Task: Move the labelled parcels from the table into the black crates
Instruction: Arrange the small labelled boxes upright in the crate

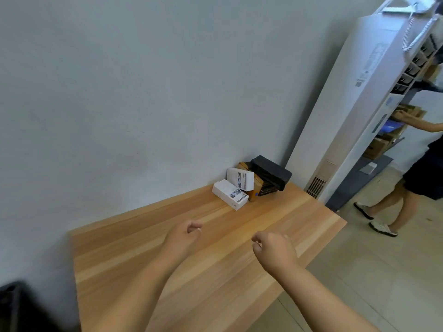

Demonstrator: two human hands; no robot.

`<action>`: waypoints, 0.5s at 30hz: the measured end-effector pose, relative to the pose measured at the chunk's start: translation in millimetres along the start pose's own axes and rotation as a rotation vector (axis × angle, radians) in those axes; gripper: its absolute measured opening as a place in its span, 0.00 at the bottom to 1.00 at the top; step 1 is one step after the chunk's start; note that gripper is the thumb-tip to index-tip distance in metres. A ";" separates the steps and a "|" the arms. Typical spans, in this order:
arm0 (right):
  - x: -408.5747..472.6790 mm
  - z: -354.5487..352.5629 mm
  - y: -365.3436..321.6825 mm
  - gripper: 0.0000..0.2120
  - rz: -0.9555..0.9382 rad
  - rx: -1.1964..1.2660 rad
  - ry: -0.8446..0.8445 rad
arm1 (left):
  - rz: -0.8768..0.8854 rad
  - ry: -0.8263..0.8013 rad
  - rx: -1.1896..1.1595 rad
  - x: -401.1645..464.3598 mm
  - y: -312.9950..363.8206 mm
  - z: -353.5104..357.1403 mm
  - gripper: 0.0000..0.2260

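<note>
Two hands, left hand (pixel 185 236) & right hand (pixel 273 248), hover empty, fingers loosely curled; parcels (pixel 236 190) sit well ahead on table (pixel 148 248); reach step, I judge; next needs a grip on one.

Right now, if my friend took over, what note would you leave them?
Left hand: over the table, fingers loosely curled, holding nothing.
Right hand: the same, beside it, holding nothing.
Parcels: all piled at the table's far end by the wall. A white box lies flat in front, another white box leans behind it, then a brown box and a black parcel on top of dark items.
Crates: a dark shape at the bottom left corner may be one; I cannot tell.
Done: nothing that shows here.
Left: reach for the pile and carry each parcel to the crates.
</note>
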State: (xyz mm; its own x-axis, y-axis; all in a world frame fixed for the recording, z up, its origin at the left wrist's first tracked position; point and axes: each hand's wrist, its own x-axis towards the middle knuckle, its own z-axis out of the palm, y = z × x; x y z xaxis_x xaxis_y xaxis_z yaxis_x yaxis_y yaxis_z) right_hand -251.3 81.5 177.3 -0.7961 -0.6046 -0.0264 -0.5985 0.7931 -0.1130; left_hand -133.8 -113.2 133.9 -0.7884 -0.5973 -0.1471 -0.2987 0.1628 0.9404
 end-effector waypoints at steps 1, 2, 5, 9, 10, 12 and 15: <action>15.1 0.5 4.3 0.16 -0.008 -0.005 -0.007 | -0.006 0.006 -0.008 12.1 1.1 1.9 0.09; 29.5 2.3 9.0 0.16 -0.011 -0.005 -0.014 | -0.011 0.011 -0.016 23.5 1.9 4.1 0.09; 64.4 12.2 22.4 0.15 0.002 0.029 -0.045 | -0.035 0.027 -0.012 51.7 1.3 13.5 0.10; 106.4 24.4 36.3 0.16 -0.020 0.062 -0.104 | -0.072 0.058 -0.010 79.4 0.2 24.5 0.09; 117.4 28.2 40.0 0.16 -0.031 0.063 -0.112 | -0.082 0.069 -0.008 86.8 -0.8 26.4 0.09; 138.6 37.7 48.2 0.16 -0.049 0.061 -0.128 | -0.090 0.099 -0.011 100.2 -1.4 29.7 0.10; 172.0 50.3 57.6 0.16 -0.103 0.042 -0.169 | -0.106 0.151 0.008 118.7 -2.8 33.8 0.11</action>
State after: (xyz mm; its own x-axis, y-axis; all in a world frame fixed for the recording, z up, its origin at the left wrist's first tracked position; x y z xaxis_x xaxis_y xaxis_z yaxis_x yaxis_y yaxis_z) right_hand -418.2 19.5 116.3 -0.7023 -0.6892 -0.1782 -0.6693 0.7245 -0.1645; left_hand -244.7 -158.0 103.5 -0.6626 -0.7225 -0.1972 -0.3806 0.0981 0.9195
